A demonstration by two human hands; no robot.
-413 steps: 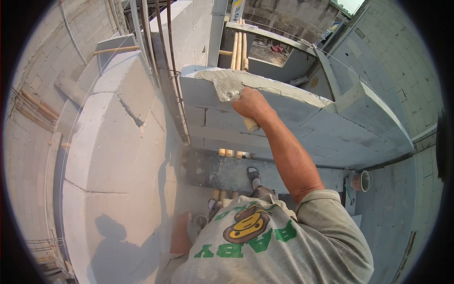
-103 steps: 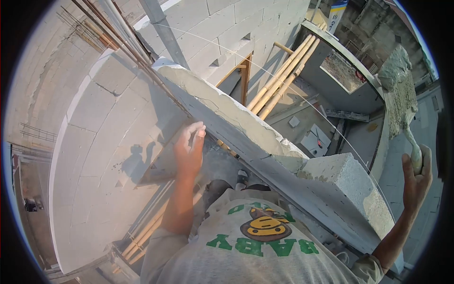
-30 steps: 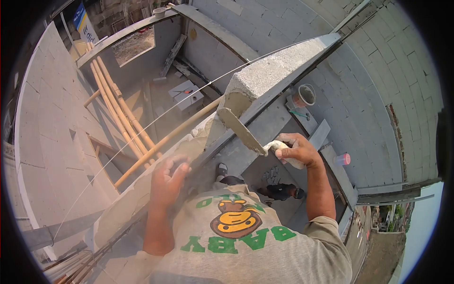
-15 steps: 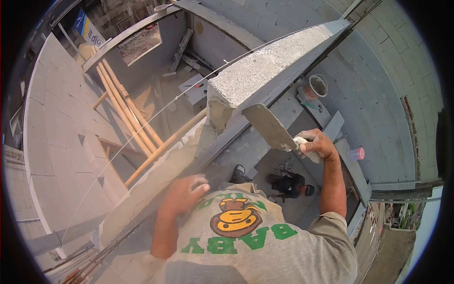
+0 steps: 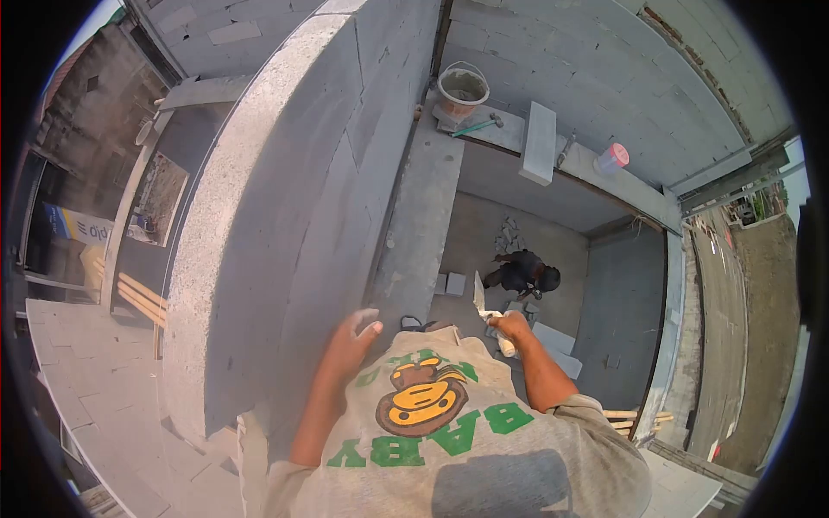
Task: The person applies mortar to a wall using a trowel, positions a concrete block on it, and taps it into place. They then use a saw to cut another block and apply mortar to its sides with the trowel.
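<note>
My right hand (image 5: 513,328) is closed around the pale handle of a trowel (image 5: 479,293), whose flat blade points up and is seen nearly edge-on in front of my chest. Empty and with its fingers apart, my left hand (image 5: 352,335) hangs close beside the grey block wall (image 5: 319,190). That wall rises at my left, with a rough, pale top edge.
A bucket of grey mortar (image 5: 464,88) stands on a ledge, near a hammer (image 5: 479,126), a loose block (image 5: 539,142) and a pink-lidded container (image 5: 613,158). Below, a person in dark clothes (image 5: 522,272) crouches among blocks. Bamboo poles (image 5: 141,298) lean at far left.
My view has turned to the right, toward the ledge and the room below. The trowel has come down from beside the wall's end to near my chest. My left hand stays empty.
</note>
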